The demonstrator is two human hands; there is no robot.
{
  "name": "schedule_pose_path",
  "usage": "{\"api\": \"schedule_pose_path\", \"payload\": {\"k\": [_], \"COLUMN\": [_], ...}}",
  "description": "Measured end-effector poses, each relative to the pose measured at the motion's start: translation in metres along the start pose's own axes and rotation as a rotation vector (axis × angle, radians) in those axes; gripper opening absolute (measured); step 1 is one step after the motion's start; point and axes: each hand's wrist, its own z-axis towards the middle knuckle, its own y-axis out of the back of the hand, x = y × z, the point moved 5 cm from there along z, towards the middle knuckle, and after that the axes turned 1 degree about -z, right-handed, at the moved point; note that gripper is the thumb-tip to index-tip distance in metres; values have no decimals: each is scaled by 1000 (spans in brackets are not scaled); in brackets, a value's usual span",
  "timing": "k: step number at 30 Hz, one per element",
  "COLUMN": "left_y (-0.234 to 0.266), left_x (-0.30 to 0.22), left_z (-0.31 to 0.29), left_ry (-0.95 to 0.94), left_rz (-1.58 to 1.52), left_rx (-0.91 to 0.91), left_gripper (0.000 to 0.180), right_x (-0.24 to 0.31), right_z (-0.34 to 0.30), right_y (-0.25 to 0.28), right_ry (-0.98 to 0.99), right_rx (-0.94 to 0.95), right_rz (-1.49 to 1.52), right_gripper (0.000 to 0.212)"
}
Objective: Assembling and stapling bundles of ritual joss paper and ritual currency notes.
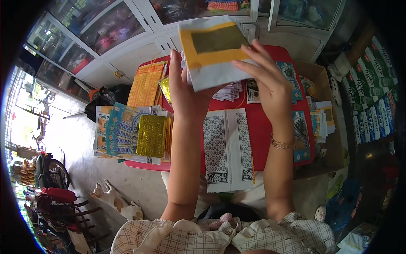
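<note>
A stack of white joss paper (pixel 215 72) with a yellow patch and dull gold centre is raised over the red table (pixel 264 146). My left hand (pixel 188 95) is closed on its left side, the thumb upright beside it. My right hand (pixel 270 80) has its fingers curved over the right edge; its thumb is hidden. Below lies an unfolded white sheet printed with black circles (pixel 215 146), overhanging the table's near edge. To the left are a shiny gold embossed block (pixel 151 135), blue paper notes (pixel 122 129) and orange-yellow printed paper (pixel 146 86).
Small folded papers (pixel 228 92) lie behind the printed sheet. More blue notes (pixel 301 135) line the table's right side, with a cardboard box (pixel 332 158) of papers beyond. A cat (pixel 116 201) lies on the floor at left, near a motorcycle (pixel 55 169). Glass cabinets (pixel 114 31) stand behind.
</note>
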Motion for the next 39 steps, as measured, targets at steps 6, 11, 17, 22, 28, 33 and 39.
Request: {"api": "schedule_pose_path", "payload": {"k": [6, 11, 17, 22, 28, 33, 39], "left_y": [17, 27, 52, 57, 60, 61, 68], "left_x": [14, 32, 47, 43, 38, 48, 58], "left_z": [-31, -104, -167, -171, -166, -177, -204], "left_ry": [6, 157, 433, 365, 312, 323, 437], "left_rz": [176, 280, 395, 433, 396, 359, 316], "left_rx": [-108, 15, 19, -68, -89, -185, -299], "left_gripper": [38, 41, 36, 21, 21, 19, 21], "right_x": [7, 15, 40, 54, 60, 56, 49], "right_z": [-13, -68, -124, -113, -100, -109, -122], "right_y": [24, 41, 35, 29, 28, 30, 22], "right_ry": [-92, -470, -893, -870, -845, -924, -1064], "right_rx": [151, -39, -12, -23, -88, -52, 63], "right_rz": [247, 931, 741, 716, 816, 747, 626], "right_gripper": [39, 62, 73, 67, 62, 50, 47]}}
